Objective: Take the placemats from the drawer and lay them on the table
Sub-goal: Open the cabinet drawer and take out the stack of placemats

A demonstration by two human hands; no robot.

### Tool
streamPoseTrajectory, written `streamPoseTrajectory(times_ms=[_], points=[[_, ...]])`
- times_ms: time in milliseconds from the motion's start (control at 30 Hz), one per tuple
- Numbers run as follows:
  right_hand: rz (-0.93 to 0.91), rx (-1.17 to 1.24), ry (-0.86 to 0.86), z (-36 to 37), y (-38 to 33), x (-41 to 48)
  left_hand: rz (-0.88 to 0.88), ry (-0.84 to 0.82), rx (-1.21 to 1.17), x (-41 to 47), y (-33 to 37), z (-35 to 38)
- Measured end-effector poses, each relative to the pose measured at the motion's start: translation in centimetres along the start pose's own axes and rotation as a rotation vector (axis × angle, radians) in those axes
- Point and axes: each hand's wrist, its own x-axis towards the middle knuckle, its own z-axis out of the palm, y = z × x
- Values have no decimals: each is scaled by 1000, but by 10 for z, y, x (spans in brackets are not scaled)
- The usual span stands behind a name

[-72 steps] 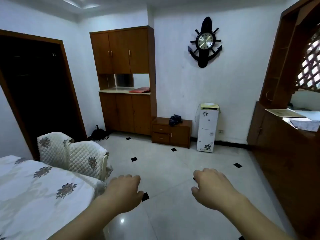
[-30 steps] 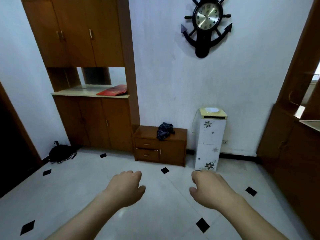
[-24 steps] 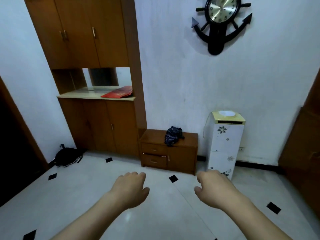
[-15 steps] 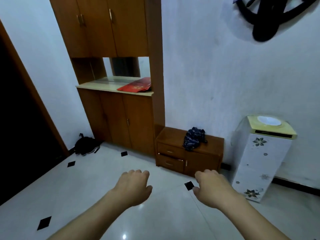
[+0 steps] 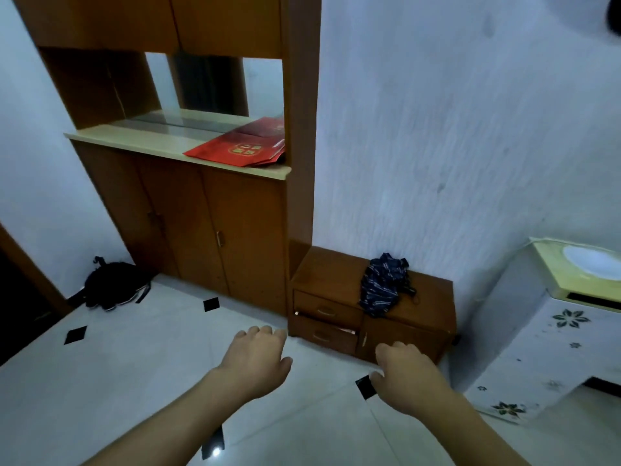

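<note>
A low brown cabinet stands against the white wall, with two drawers on its left side. The upper drawer is closed. The lower drawer sits slightly ajar, and a thin reddish edge shows in its gap. My left hand hovers over the floor just left of the drawers, fingers loosely curled, holding nothing. My right hand hangs in front of the cabinet's right door, fingers also curled and empty. No placemats or table are in view.
A dark striped cloth lies on the low cabinet. A tall wooden cupboard with a red packet on its ledge stands to the left. A white flowered dispenser is at right. A black bag lies on the floor.
The view has closed in on the low cabinet and tilted down; the table and chairs went out of view. Both hands kept their curled pose in front of me.
</note>
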Motion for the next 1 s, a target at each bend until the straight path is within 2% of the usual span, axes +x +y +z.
streamPoseTrajectory(times_ms=[267,533,733,867,1000], points=[[157,109,-103,23,41,156,121,-97,0,190,-27,40],[128,232,-132,100,106,362,40,-199,-90,379,-40,137],[117,272,-242,210,137,490,-5,-261,-198,504,-44,255],[116,262,-308,306,158,544,-12,-311,-251,569,-49,364],[121,195,-385,408,181,588,57,-377,-216,617,-55,484]])
